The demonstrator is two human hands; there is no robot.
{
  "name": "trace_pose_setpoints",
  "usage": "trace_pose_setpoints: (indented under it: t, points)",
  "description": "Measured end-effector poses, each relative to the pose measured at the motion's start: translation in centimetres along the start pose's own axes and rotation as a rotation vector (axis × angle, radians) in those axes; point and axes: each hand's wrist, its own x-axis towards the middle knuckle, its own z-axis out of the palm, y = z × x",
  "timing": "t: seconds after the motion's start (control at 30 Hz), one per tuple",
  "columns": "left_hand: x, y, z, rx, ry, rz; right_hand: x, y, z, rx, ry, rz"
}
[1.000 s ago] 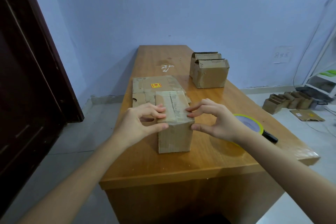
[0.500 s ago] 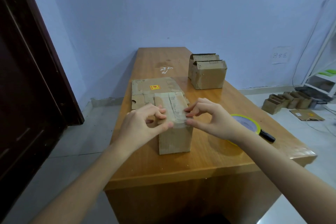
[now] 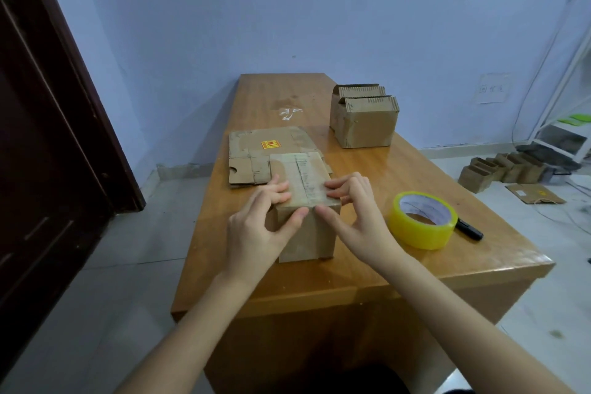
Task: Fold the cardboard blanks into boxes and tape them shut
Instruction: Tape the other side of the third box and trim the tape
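Both hands are on the small cardboard box (image 3: pixel 303 233) standing near the front of the wooden worktop (image 3: pixel 367 269). The left hand (image 3: pixel 256 227) has curled fingers on the box's taped top and its thumb pressed on the near face; the right hand (image 3: pixel 355 214) mirrors it, fingers bent over the top edge, thumb on the front. Just right of the box lies a yellow tape roll (image 3: pixel 422 219), with a black marker (image 3: pixel 468 230) beside it. Behind the box lie flat cardboard blanks (image 3: pixel 256 153). Further right, two folded boxes (image 3: pixel 364 118) sit together. More boxes (image 3: pixel 499 169) stand on the floor at far right
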Motion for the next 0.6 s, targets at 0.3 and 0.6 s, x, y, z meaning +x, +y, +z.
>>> trace_pose_setpoints:
  t: [0.3,0.6]
  points:
    - [1.3,-1.0,-2.7,-0.125,-0.259,0.031,0.1,1.1,-2.6,0.021,-0.201,-0.079]
    - [1.1,-0.6,-3.0,-0.159,-0.309,-0.081,-0.3,0.8,-3.3,0.012,-0.193,-0.024]
